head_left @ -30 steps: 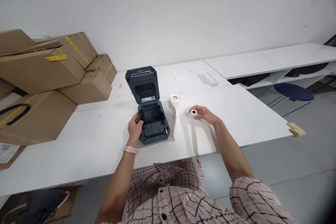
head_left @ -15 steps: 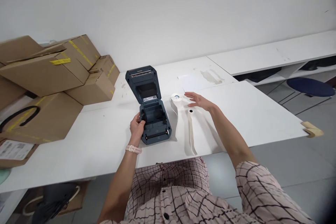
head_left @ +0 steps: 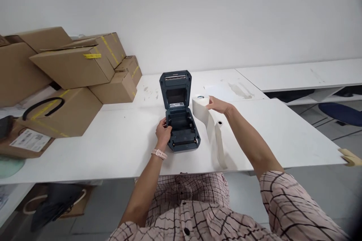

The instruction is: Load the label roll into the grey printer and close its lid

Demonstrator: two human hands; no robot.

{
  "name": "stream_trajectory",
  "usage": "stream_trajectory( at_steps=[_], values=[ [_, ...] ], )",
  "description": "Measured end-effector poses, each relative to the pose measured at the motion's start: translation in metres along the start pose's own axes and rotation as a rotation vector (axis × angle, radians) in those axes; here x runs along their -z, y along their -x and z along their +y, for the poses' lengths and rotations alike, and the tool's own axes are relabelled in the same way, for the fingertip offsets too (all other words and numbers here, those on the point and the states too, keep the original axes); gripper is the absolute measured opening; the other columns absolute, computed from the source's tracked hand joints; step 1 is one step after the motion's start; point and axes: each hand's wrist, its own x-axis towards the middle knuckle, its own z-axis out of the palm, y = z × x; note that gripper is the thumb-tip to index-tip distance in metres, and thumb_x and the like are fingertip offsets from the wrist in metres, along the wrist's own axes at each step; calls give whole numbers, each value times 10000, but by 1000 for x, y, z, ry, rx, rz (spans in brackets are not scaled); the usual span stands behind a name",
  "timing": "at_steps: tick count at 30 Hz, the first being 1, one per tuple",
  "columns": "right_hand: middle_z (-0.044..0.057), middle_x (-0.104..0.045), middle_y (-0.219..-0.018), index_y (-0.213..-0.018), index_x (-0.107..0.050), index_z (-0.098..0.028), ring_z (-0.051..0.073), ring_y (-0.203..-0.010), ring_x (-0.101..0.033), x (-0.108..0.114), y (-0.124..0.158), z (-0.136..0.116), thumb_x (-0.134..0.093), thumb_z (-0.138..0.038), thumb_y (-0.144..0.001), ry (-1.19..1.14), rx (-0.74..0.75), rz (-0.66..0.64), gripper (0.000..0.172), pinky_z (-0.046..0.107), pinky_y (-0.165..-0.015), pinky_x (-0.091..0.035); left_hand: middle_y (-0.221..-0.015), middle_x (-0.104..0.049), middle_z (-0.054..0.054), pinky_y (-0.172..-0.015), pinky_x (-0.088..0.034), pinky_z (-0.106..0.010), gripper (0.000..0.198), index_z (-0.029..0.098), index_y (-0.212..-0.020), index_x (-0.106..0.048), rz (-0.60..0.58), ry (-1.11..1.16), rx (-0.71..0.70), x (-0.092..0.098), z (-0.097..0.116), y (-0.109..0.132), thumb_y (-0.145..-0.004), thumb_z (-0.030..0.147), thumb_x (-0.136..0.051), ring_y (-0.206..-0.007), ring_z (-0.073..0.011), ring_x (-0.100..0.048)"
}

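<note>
A dark blue-grey label printer (head_left: 182,135) stands on the white table (head_left: 121,158) with its lid raised and its inside bare. My left hand (head_left: 163,133) grips the printer's left edge, fingers outside and thumb on the rim. To the right of the printer is a white label roll (head_left: 200,110), its blue-edged core facing up. My right hand (head_left: 219,104) has closed on the roll's right side; some fingers are hidden. A loose strip unwinds from the roll toward the front edge. Beside it lies a thin white paper roll (head_left: 220,145) with a dark core end.
Cardboard boxes (head_left: 73,67) with yellow tape are piled at the left against the wall. A black curved handle (head_left: 42,107) rests on one box. A white sheet (head_left: 217,92) lies behind the roll. At the right are a low shelf unit (head_left: 299,73) and a blue stool (head_left: 339,113).
My right hand has gone from hovering open beside the label roll to gripping it. My left hand stays on the printer. The whole view has shifted, with things appearing further right.
</note>
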Motion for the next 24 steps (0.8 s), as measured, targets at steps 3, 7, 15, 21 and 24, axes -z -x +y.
stream_trajectory(
  at_steps=[3,7,15,21,24],
  values=[
    [51,-706,-1183,-1227,-634,-229,269,-1037,-660,-33,-25,-46,-865,-447,-651,308,-17,-201,659,366,-849,-526,-1185,-735,-80,-969,-495,-382,604,219,-1294,-658,3,-28,3,1,5,1,-703,100,-623,-1013,-243,-695],
    [67,-721,-1036,-1039,-675,-213,286,-905,-665,-78,-63,-70,-889,-427,-556,829,-134,-323,570,363,-743,-504,-1169,-745,-82,-972,-484,-381,581,225,-1267,-674,5,-32,-5,2,8,4,-699,103,-639,-1013,-256,-702],
    [116,-718,-1064,-1072,-675,-187,354,-954,-671,-115,-96,-42,-878,-385,-511,1143,-295,-386,629,383,-735,-498,-1186,-738,-91,-979,-475,-374,604,215,-1293,-657,-1,-25,11,2,8,5,-699,107,-640,-1036,-260,-693],
    [168,-677,-1250,-1258,-645,-154,387,-1124,-645,-119,-78,-33,-815,-372,-669,1112,-257,-341,650,436,-872,-524,-1179,-740,-86,-978,-477,-373,593,226,-1261,-673,12,-2,13,1,6,4,-683,96,-650,-1071,-268,-681],
    [173,-605,-1395,-1382,-577,-161,381,-1271,-572,-128,-34,-32,-705,-326,-832,1085,-20,-185,588,504,-1021,-475,-1179,-739,-84,-982,-478,-384,577,230,-1264,-671,0,8,5,2,7,6,-703,102,-633,-1060,-269,-685]
  ],
)
